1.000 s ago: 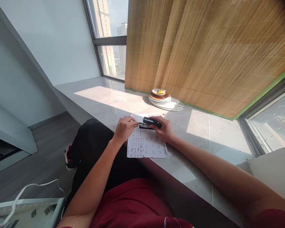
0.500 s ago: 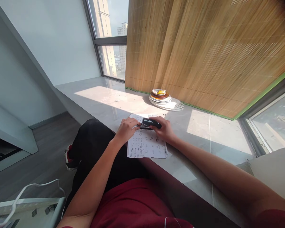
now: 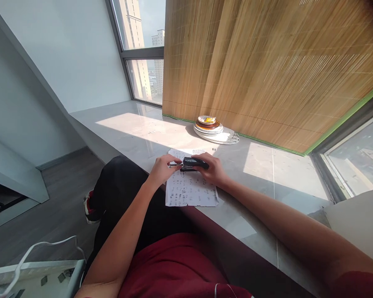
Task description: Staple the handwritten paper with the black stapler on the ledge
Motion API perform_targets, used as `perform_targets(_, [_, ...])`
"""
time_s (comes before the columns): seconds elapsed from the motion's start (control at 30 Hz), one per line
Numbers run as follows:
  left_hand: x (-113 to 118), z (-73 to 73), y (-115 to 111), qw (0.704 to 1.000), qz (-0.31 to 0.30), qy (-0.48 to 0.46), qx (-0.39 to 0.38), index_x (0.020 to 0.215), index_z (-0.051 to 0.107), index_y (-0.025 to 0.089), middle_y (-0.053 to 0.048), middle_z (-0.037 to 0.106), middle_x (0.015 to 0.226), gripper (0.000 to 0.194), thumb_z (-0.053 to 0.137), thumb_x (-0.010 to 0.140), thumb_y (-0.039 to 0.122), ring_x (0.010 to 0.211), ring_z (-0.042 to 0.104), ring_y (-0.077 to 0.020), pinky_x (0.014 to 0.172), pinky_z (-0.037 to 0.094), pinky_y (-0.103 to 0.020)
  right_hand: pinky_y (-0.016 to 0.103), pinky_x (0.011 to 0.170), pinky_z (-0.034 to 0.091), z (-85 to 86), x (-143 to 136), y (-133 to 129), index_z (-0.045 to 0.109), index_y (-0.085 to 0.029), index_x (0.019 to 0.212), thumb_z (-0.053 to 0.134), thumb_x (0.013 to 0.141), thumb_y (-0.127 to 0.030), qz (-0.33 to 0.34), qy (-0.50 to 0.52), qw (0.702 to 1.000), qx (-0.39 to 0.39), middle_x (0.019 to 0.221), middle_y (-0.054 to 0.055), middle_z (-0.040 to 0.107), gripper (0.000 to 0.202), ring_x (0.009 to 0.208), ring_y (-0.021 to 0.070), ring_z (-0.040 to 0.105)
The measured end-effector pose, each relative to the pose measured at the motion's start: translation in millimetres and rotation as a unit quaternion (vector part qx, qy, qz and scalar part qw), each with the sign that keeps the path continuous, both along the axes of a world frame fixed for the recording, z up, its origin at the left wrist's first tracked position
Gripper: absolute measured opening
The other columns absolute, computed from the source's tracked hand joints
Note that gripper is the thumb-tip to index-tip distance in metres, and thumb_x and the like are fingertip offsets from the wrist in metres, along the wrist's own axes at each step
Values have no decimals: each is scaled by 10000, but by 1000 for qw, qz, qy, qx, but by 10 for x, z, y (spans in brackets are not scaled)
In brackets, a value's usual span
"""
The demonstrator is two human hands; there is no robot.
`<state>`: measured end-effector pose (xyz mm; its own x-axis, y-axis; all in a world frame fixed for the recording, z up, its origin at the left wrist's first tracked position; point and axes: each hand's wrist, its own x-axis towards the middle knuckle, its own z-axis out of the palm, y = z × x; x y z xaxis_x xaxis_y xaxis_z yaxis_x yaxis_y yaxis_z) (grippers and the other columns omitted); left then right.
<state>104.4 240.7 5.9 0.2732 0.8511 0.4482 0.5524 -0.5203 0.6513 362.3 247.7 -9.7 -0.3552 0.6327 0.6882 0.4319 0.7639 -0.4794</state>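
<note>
My right hand [image 3: 216,170] is wrapped round a black stapler [image 3: 195,162], which lies crosswise over a sheet of handwritten paper [image 3: 192,192]. At the stapler's left end my left hand [image 3: 161,169] pinches a thin, shiny metal piece [image 3: 174,165] between thumb and fingers. Whether that piece is a strip of staples or a part of the stapler, I cannot tell. The stapler's upper arm looks slightly lifted from its base. My right fingers and palm hide its right end.
Behind the paper, a stack of plates [image 3: 209,127] stands on the tiled ledge [image 3: 127,132], against a bamboo blind [image 3: 236,74]. A window [image 3: 146,78] is at the back left. A white cable [image 3: 43,244] hangs at the lower left.
My left hand has drawn a little to the left, and more of the thin metal piece shows beside the stapler. The stapler has shifted slightly left and down in my right hand.
</note>
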Motion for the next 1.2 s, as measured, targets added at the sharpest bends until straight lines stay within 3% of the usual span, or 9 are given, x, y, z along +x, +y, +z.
perform_targets(0.33, [-73, 47, -21, 999, -30, 26, -18, 1034, 851, 260, -51, 809, 1034, 180, 824, 870, 191, 924, 717, -238, 771, 573, -366, 454, 895, 607, -14, 6, 5, 754, -295, 1277, 748, 939, -296, 12, -7, 1000, -4, 1123, 64, 802, 338, 1023, 275, 735])
perform_targets(1.2, [-286, 173, -56, 996, 15, 80, -40, 1028, 880, 298, -60, 810, 1020, 173, 842, 860, 273, 826, 652, -239, 657, 525, -355, 478, 897, 614, 9, 16, 12, 763, -277, 1277, 759, 951, -319, 14, 7, 1000, -12, 1126, 80, 800, 329, 1015, 281, 740])
